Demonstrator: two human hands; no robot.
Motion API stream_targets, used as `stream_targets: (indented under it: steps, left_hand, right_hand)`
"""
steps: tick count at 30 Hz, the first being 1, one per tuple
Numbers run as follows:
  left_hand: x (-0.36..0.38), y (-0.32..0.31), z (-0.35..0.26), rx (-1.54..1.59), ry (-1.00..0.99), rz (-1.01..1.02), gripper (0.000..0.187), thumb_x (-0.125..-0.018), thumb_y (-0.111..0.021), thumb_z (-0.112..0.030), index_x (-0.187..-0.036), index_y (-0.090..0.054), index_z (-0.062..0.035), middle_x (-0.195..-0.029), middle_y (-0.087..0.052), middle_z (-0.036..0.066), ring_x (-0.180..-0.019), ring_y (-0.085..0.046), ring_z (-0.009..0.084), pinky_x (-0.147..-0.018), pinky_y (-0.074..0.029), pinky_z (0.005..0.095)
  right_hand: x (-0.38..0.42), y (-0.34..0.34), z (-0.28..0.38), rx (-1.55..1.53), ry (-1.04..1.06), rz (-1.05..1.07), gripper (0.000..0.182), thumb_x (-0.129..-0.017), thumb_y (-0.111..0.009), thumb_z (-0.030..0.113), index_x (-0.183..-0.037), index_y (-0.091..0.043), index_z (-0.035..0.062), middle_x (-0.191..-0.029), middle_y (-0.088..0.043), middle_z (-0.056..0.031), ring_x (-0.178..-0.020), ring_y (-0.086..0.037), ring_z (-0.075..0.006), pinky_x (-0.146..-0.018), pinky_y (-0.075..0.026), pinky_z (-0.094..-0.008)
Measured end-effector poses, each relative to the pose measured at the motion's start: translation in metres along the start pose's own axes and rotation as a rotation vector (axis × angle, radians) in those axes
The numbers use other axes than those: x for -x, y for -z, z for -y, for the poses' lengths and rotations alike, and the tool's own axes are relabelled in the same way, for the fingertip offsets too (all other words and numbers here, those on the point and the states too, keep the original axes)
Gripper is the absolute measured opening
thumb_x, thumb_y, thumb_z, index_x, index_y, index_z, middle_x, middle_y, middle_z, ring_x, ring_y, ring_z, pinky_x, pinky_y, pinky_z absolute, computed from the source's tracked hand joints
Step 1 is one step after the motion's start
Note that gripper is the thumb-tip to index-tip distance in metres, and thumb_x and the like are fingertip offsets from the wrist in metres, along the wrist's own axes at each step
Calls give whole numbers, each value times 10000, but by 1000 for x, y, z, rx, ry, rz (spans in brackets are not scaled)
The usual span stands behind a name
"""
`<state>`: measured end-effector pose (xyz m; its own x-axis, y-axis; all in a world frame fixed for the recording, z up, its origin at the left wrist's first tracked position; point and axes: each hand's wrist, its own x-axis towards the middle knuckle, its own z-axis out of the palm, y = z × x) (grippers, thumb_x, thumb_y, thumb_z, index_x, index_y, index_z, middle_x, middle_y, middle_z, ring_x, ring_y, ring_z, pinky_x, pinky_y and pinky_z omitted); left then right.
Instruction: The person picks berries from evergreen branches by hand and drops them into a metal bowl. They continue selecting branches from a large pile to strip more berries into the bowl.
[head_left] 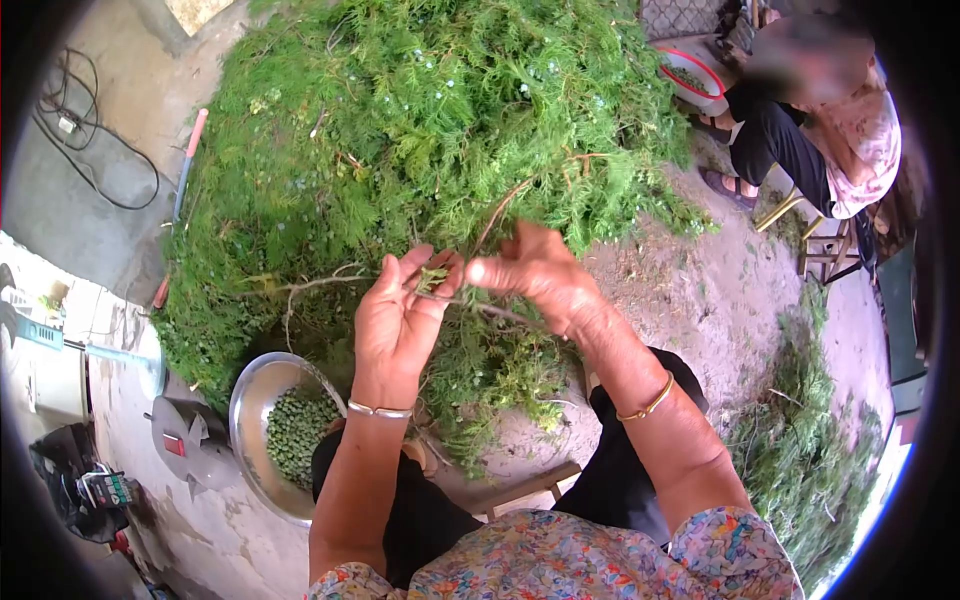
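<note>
My left hand (pixel 393 325) is turned palm up, its thumb and fingers curled around a thin, mostly bare conifer branch (pixel 508 315). A small green sprig (pixel 430 279) lies at its fingertips. Close beside it, my right hand (pixel 540 278) is closed with the thumb pointing left, slightly blurred; its fingers appear to grip the same branch, though their inner side is hidden. Below and left of my left hand stands a metal bowl (pixel 250 420) partly filled with small round green berries (pixel 298 432).
A large heap of green conifer branches (pixel 400 130) with pale berries fills the space ahead. At the upper right, another person (pixel 820 130) sits by a red-rimmed basin (pixel 712 72). More cut branches (pixel 800 460) lie at right. A long-handled tool (pixel 190 150) and black cable (pixel 95 185) are left.
</note>
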<state>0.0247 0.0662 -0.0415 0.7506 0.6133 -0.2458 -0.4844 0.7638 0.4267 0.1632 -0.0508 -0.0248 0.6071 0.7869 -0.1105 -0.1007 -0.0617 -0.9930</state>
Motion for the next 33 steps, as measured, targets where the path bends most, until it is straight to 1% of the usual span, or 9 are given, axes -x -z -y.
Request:
stream_targets:
  steps: [2, 3, 7, 11, 23, 26, 27, 30, 33]
  left_hand:
    - [-1, -4, 2, -6, 104, 140, 451, -917, -542, -270, -1110, -471, 131, -1115, -505, 259, -1022, -535, 398, -927, -471, 463]
    - [1, -10, 3, -48, 125, 145, 392, -911, -564, -234, -1085, -517, 113, -1078, -545, 225, -997, -562, 333, -888, -484, 428]
    - [7, -13, -4, -556, -123, 209, 320, -879, -612, -214, -1044, -589, 59, -979, -631, 202, -933, -618, 277, -766, -506, 377]
    - [13, 2, -27, -781, -30, -44, 363, -850, -651, -266, -1007, -587, 56, -941, -644, 204, -846, -640, 287, -704, -525, 362]
    - [16, 1, -57, -241, -115, 122, 322, -908, -568, -265, -956, -587, 53, -906, -651, 187, -769, -657, 296, -555, -527, 365]
    - [7, 23, -66, -462, -107, 188, 457, -888, -518, -356, -1091, -543, 52, -1044, -615, 252, -902, -624, 346, -682, -512, 395]
    - [9, 18, -62, -361, -122, 52, 314, -902, -564, -216, -984, -570, 86, -845, -647, 222, -726, -662, 283, -522, -540, 329]
    - [7, 29, -67, -716, -141, -37, 422, -890, -539, -333, -1060, -551, 53, -960, -644, 227, -813, -638, 299, -637, -505, 363]
    - [8, 22, -67, -633, -58, -161, 338, -834, -659, -258, -953, -571, 46, -843, -646, 178, -710, -614, 237, -594, -476, 325]
  right_hand:
    - [12, -6, 17, 109, -211, 277, 562, -720, -786, 288, -1030, -547, -116, -903, -639, -177, -741, -605, -190, -627, -512, -313]
    - [14, -19, 2, -3, -193, 214, 335, -798, -710, 234, -860, -599, -76, -748, -652, -121, -563, -556, -117, -475, -450, -261]
    - [10, -14, 20, 157, -312, 104, 295, -879, -617, 244, -833, -621, -47, -646, -611, -75, -463, -475, -90, -410, -398, -244]
    - [-1, -5, 8, -272, -234, -4, 302, -889, -611, 248, -825, -617, -47, -595, -560, -54, -422, -368, -98, -390, -295, -248]
    - [5, 0, 0, -77, -208, -85, 318, -860, -646, 264, -848, -623, -53, -580, -547, -51, -447, -384, -93, -428, -296, -253]
    - [7, 10, -7, 19, -187, -85, 272, -854, -641, 229, -822, -625, -40, -603, -586, -76, -452, -412, -99, -432, -326, -249]
    - [11, 13, -7, 60, -140, -101, 246, -845, -630, 207, -776, -614, -28, -626, -612, -80, -455, -431, -89, -428, -348, -239]
    - [27, 38, -5, 91, -128, -180, 194, -827, -609, 188, -775, -633, 3, -689, -648, -51, -517, -482, -70, -455, -386, -220]
    - [45, 112, -9, 12, -194, -438, 176, -794, -615, 150, -904, -644, 15, -695, -617, -32, -539, -434, -65, -459, -343, -221]
